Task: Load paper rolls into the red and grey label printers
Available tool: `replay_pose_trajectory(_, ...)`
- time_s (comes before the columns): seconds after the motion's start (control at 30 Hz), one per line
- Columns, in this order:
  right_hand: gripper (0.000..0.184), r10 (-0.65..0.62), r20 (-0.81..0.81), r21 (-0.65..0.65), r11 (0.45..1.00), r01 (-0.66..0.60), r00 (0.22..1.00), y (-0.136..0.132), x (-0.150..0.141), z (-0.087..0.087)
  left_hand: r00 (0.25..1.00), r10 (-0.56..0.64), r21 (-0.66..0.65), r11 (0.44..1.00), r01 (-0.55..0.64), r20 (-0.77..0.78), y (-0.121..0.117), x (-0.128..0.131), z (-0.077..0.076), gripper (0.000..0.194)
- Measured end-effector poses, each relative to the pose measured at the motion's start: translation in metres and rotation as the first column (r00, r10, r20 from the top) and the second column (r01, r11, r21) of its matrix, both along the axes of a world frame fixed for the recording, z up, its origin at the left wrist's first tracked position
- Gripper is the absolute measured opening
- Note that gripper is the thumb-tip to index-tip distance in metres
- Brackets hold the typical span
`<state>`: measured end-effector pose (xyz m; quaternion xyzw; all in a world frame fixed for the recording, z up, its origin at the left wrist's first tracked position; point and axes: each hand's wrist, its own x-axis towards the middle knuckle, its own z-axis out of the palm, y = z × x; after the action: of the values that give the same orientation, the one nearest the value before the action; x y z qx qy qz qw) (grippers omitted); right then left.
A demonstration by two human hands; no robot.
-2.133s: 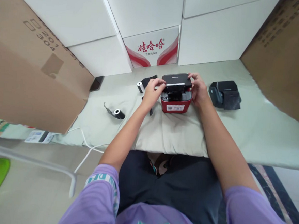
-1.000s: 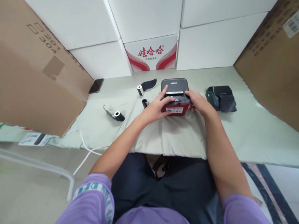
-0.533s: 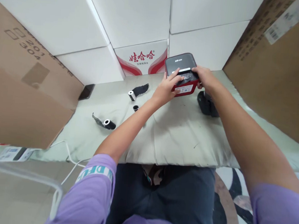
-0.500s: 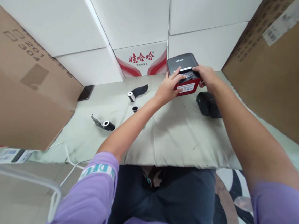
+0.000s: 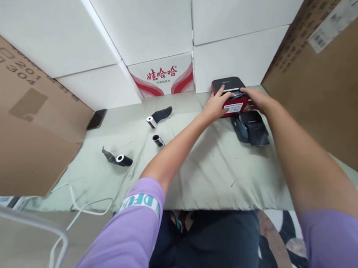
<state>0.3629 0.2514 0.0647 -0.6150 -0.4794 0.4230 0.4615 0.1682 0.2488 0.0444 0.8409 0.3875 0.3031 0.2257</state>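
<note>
A small red label printer [image 5: 229,90] with a black lid sits at the far back of the cloth-covered table, against the white boxes. My left hand [image 5: 215,104] grips its left front side, fingers over the top. On the right front, my right hand [image 5: 255,98] holds the printer too, both arms stretched far forward. A second, all-black printer [image 5: 252,127] lies just in front of the red one, under my right forearm.
Three paper rolls lie to the left: a white one with a black strip [image 5: 157,117], a small core [image 5: 158,140] and a black one [image 5: 118,159]. A phone [image 5: 96,119] rests by the left cardboard box [image 5: 23,123]. Another cardboard box [image 5: 330,71] stands right. White cables [image 5: 79,200] hang off the front edge.
Both hands shut the printer's lid, lifted the red printer off the middle of the cloth and carried it back and to the right, down beside the white boxes behind the black printer.
</note>
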Motion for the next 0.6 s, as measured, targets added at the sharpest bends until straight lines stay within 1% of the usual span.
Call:
replay_pose_trajectory(0.07, 0.026, -0.018, 0.054, -0.064, 0.998, 0.021, 0.998, -0.017, 0.011, -0.002, 0.998, 0.041, -0.002, 0.999, -0.041, 0.047, -0.017, -0.002, -0.002, 0.06)
replay_pose_trajectory(0.1, 0.029, -0.045, 0.076, -0.087, 0.995, 0.052, 0.996, -0.028, 0.016, -0.004, 0.996, 0.06, 0.005, 0.998, -0.061, 0.072, -0.029, -0.003, -0.004, 0.061)
replay_pose_trajectory(0.13, 0.029, -0.079, 0.062, -0.087, 0.993, 0.084, 0.995, -0.041, 0.022, -0.007, 0.993, 0.079, 0.015, 0.997, -0.08, 0.091, -0.044, -0.004, -0.006, 0.063)
replay_pose_trajectory(0.2, 0.031, -0.108, -0.081, -0.081, 0.992, 0.101, 0.991, -0.07, 0.029, -0.015, 0.989, 0.106, 0.028, 0.994, -0.11, 0.102, -0.075, -0.004, -0.012, 0.066)
replay_pose_trajectory(0.23, 0.033, -0.132, -0.155, -0.089, 0.989, 0.119, 0.979, -0.084, 0.03, -0.019, 0.989, 0.12, 0.011, 0.993, -0.121, 0.088, -0.089, -0.002, -0.015, 0.068)
replay_pose_trajectory(0.3, 0.035, -0.14, -0.261, -0.104, 0.988, 0.117, 0.955, -0.109, 0.027, -0.025, 0.994, 0.11, -0.083, 0.991, -0.109, 0.007, -0.113, 0.004, -0.024, 0.081)
replay_pose_trajectory(0.37, 0.035, -0.141, -0.31, -0.107, 0.988, 0.113, 0.94, -0.127, 0.016, -0.026, 0.994, 0.06, -0.192, 0.978, -0.077, -0.093, -0.128, 0.012, -0.032, 0.097)
replay_pose_trajectory(0.43, 0.035, -0.156, -0.32, -0.101, 0.986, 0.13, 0.935, -0.139, 0.0, -0.024, 0.989, 0.034, -0.238, 0.969, -0.069, -0.147, -0.136, 0.017, -0.037, 0.106)
replay_pose_trajectory(0.5, 0.031, -0.161, -0.326, -0.078, 0.987, 0.143, 0.931, -0.145, -0.021, -0.021, 0.987, 0.078, -0.227, 0.968, -0.108, -0.138, -0.141, 0.013, -0.036, 0.104)
replay_pose_trajectory(0.53, 0.029, -0.141, -0.343, -0.06, 0.99, 0.129, 0.928, -0.147, -0.033, -0.019, 0.987, 0.111, -0.214, 0.968, -0.134, -0.118, -0.143, 0.006, -0.033, 0.101)
replay_pose_trajectory(0.6, 0.026, -0.059, -0.393, 0.01, 0.998, 0.069, 0.918, -0.149, -0.06, -0.019, 0.982, 0.178, -0.181, 0.965, -0.188, -0.07, -0.151, -0.018, -0.026, 0.094)
